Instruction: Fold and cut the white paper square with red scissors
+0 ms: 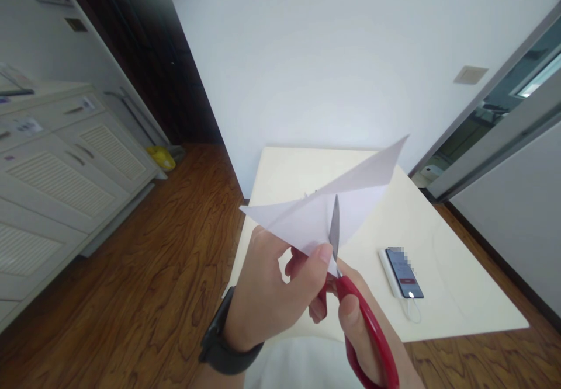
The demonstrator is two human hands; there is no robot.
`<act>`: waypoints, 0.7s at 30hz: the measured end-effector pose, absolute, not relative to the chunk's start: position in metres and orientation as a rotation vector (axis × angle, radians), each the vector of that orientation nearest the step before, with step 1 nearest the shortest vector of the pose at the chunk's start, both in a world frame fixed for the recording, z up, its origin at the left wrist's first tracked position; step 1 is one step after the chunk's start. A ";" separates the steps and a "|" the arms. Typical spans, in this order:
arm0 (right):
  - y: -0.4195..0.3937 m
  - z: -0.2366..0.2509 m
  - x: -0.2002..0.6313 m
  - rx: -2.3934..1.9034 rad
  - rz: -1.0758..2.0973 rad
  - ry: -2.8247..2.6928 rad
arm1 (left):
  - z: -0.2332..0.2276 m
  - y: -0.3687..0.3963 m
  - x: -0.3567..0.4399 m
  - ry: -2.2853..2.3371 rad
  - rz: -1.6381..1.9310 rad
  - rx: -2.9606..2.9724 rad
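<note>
My left hand [280, 287], with a black watch [225, 339] on its wrist, pinches the near edge of a white sheet of paper [302, 219] between thumb and fingers. The sheet is held above the table, its far edge curving up to a point at the right. In my right hand [362, 325] is a pair of scissors [370, 319] with red handles, the thumb through one loop. One blade lies over the paper, just right of my left thumb; the other blade is hidden beneath. The right fingers are partly covered by the paper and my left hand.
A white table [451, 260] stands against the wall [324, 56]. On its right side lies a phone [404, 275] on a white block, with a white cable. White cabinets [79, 167] line the left, near a dark door [153, 56] and a yellow bag [160, 157] on the wooden floor.
</note>
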State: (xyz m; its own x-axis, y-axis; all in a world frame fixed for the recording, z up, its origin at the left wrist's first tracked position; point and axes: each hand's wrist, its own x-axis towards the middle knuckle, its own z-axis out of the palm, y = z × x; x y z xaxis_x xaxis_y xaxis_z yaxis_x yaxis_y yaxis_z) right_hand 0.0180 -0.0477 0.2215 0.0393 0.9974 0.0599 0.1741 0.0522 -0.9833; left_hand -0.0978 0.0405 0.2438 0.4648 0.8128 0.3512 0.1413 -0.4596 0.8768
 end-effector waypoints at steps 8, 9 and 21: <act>-0.051 0.221 0.015 -1.319 1.114 -1.280 | 0.235 0.038 -0.094 1.022 1.263 1.719; -0.051 0.221 0.015 -1.316 1.122 -1.270 | 0.234 0.038 -0.095 1.019 1.263 1.723; -0.052 0.226 0.020 -1.259 1.159 -1.309 | 0.227 0.037 -0.099 0.929 1.223 1.696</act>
